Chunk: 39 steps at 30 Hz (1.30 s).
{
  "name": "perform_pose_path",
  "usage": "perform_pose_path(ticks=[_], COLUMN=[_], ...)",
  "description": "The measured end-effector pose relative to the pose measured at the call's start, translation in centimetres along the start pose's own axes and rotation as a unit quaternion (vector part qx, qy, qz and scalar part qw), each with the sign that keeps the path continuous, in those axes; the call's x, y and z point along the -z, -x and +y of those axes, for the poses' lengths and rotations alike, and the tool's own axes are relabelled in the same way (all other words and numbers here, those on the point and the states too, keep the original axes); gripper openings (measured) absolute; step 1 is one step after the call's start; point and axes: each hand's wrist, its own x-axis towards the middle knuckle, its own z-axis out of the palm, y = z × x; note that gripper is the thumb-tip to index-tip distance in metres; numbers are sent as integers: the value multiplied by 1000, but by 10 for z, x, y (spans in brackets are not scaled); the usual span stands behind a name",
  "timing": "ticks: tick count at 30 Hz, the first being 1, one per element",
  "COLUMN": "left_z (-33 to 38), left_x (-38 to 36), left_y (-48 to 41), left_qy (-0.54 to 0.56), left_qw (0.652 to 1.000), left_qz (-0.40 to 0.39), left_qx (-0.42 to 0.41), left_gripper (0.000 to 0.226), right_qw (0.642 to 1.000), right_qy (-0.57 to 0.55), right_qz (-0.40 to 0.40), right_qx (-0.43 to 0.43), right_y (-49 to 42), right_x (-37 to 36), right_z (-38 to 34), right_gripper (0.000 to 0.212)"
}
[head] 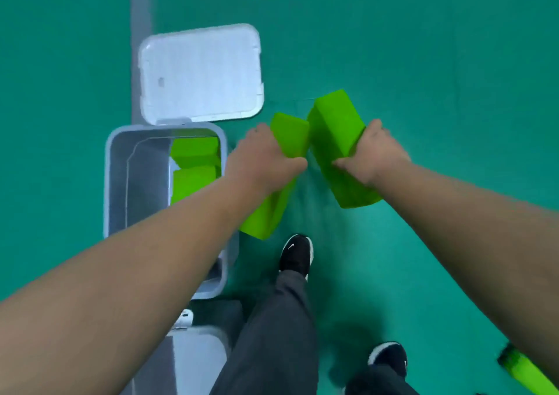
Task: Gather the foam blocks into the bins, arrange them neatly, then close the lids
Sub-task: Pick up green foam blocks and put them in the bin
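The foam blocks are showing as bright lime-green rectangular bricks with crisp edges and matte faces. The left hand (263, 158) is gripping one long block (269, 210) from above, fingers curled over its upper part, holding it tilted just beside the right wall of the grey bin (116, 182). The right hand (372, 155) is clutching what looks like two bricks stacked together, an upper block (338, 119) and a lower block (351, 188), though blur is making the seam hard to read. Inside the grey bin a far block (195, 151) and a near block (193, 179) are lying one behind the other against the right wall. Its white lid (199, 73) is lying flipped open behind it. A sixth block (526, 373) is lying on the green floor (423, 46) at lower right, partly hidden by the right forearm. A second bin (196, 355) is peeking in at the bottom edge, its inside unclear.
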Motion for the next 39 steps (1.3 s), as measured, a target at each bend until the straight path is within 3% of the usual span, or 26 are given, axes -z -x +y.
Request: perform_pose_path(ticks=[5,9,18,22,25,28,32,39], left_z=[-103,-180,-290,-314,-317,-312,-292,-221], left_x=[64,77,35,10,-10,-27,-41,-36], left_y=[18,48,115,127,131,131,117,55], left_qy=[92,125,92,126,115,111,118,61], left_qw=[988,960,922,904,922,937,951,986], left_qz=[83,132,155,144,67,3,-28,-61], left_qx=[94,211,343,381,363,333,284,144], left_gripper=[39,75,88,72,52,41,31,26], right_qw=[995,982,960,939,891,871,890,944], right_qy=[-2,-8,40,61,145,186,182,126], right_qz=[7,-13,-7,55,4,-68,-105,-70], right_qx=[104,190,278,334,431,450,405,295], right_y=[8,28,67,79,87,94,87,44], right_x=[-19,-49,-111,-128,-146,-163,-160,-104], right_z=[-138,-207,-273,-295,-299,-289,-264,-190], right_gripper=[92,89,90,88,75,52,40,30])
